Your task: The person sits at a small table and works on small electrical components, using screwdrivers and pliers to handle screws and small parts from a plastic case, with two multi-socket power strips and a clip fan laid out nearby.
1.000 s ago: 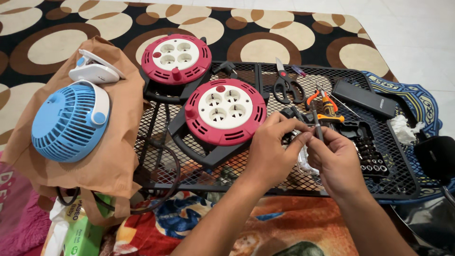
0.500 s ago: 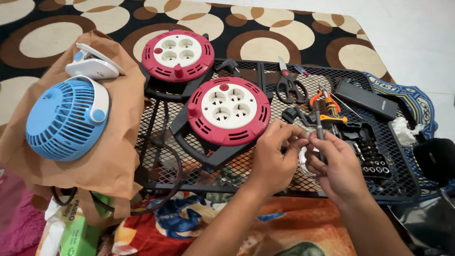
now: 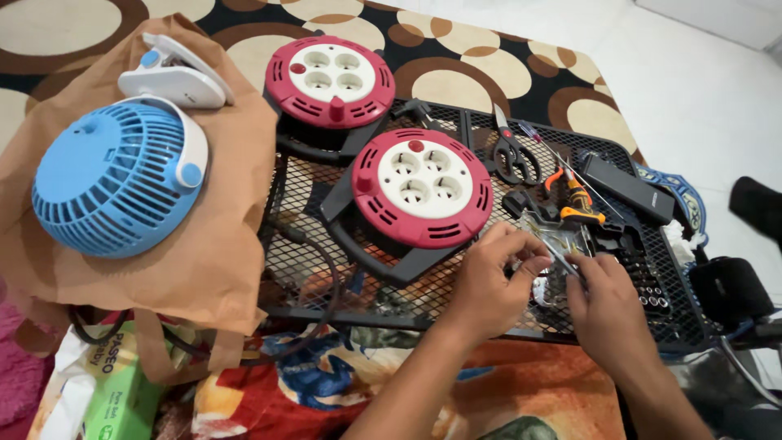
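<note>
My left hand (image 3: 489, 285) and my right hand (image 3: 607, 305) meet over the right part of a black wire mesh rack (image 3: 309, 277). Between the fingertips of both hands is a small clear plastic part (image 3: 558, 244) with thin metal pieces; what exactly each finger pinches is hard to tell. A thin metal rod runs from my right hand's fingers toward the part. Just beyond the hands lie orange-handled pliers (image 3: 574, 195) and a black socket strip (image 3: 652, 289).
Two red cable reels with white sockets (image 3: 419, 191) (image 3: 330, 81) rest on the rack. Scissors (image 3: 513, 155) and a black box (image 3: 623, 187) lie at the back right. A blue clip fan (image 3: 114, 183) sits on a brown paper bag (image 3: 220, 253) at the left.
The camera has moved closer and shifted; both hands stay together over the same spot on the rack, fingers working the small part.
</note>
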